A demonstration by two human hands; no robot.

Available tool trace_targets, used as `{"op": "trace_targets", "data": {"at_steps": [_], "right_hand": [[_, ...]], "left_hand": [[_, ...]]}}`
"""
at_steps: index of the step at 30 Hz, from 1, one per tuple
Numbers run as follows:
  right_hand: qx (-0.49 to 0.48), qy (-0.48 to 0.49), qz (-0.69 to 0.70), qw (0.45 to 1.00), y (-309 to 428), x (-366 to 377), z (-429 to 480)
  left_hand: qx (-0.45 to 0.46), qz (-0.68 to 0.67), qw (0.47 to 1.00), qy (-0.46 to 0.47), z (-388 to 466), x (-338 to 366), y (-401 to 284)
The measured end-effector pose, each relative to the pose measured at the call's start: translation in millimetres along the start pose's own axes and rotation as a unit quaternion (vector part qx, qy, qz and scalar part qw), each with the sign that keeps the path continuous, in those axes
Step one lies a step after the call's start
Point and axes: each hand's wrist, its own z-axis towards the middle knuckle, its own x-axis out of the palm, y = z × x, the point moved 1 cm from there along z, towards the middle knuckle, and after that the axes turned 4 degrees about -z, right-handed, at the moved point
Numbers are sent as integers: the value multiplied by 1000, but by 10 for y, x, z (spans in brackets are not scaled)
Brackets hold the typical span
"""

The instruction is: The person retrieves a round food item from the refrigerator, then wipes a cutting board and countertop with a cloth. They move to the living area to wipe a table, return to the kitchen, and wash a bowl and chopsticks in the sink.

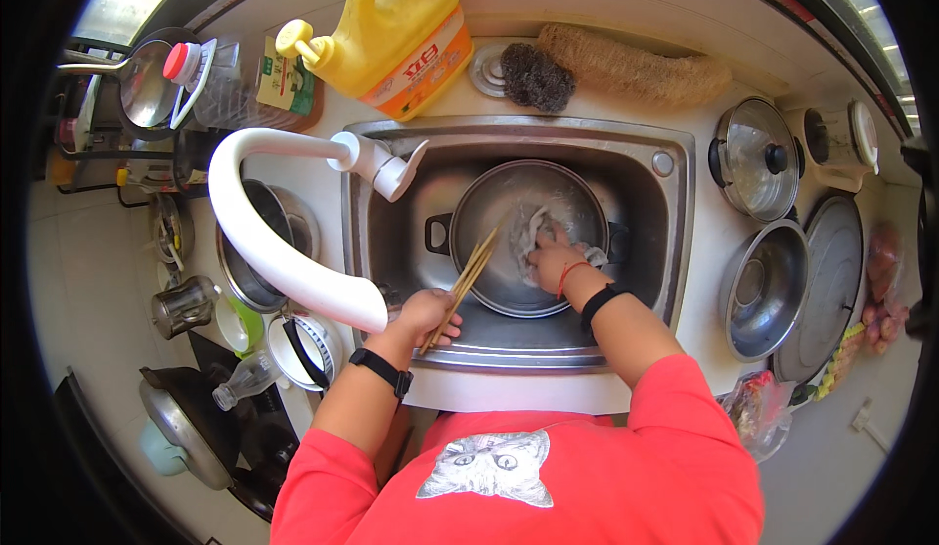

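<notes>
My left hand (pixel 429 317) grips a bundle of several wooden chopsticks (pixel 469 270) over the front left edge of the metal sink (pixel 513 361). Their far ends point up over the rim of a round metal pot (pixel 488 215) with dark side handles. The pot stands in the sink and seems to hold some water. Inside it, my right hand (pixel 555 257) has its fingers on a wet, pale grey cloth (pixel 524 233); part of the cloth shows on both sides of the hand.
A white faucet (pixel 253 229) arches left of the sink. Behind stand a yellow detergent jug (pixel 400 39), a dark scouring pad (pixel 538 77) and a fibrous loofah (pixel 634 64). On the right are a glass-lidded pot (pixel 755 156) and a metal bowl (pixel 766 288). Pans (pixel 253 251) crowd the left.
</notes>
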Motion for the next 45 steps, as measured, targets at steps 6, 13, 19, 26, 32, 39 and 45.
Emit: {"op": "trace_targets", "data": {"at_steps": [6, 13, 19, 26, 32, 39, 45], "right_hand": [[63, -38, 19, 997, -86, 162, 302], [86, 25, 832, 547, 257, 10, -158], [187, -184, 784, 563, 712, 32, -119], [267, -312, 606, 681, 141, 146, 451], [271, -295, 475, 784, -583, 176, 421], [111, -78, 84, 987, -200, 348, 339], [77, 99, 833, 538, 97, -49, -279]], "left_hand": [[31, 3, 1000, -7, -80, 7, 37], [80, -24, 995, 48, -242, 316, -41], [130, -64, 986, 85, -422, 840, -4], [192, -22, 980, 44, -690, 748, 204], [146, -8, 988, 51, -982, 362, 643], [147, -117, 982, 28, -786, 164, 625], [170, -120, 978, 7, -592, 429, 419]]}}
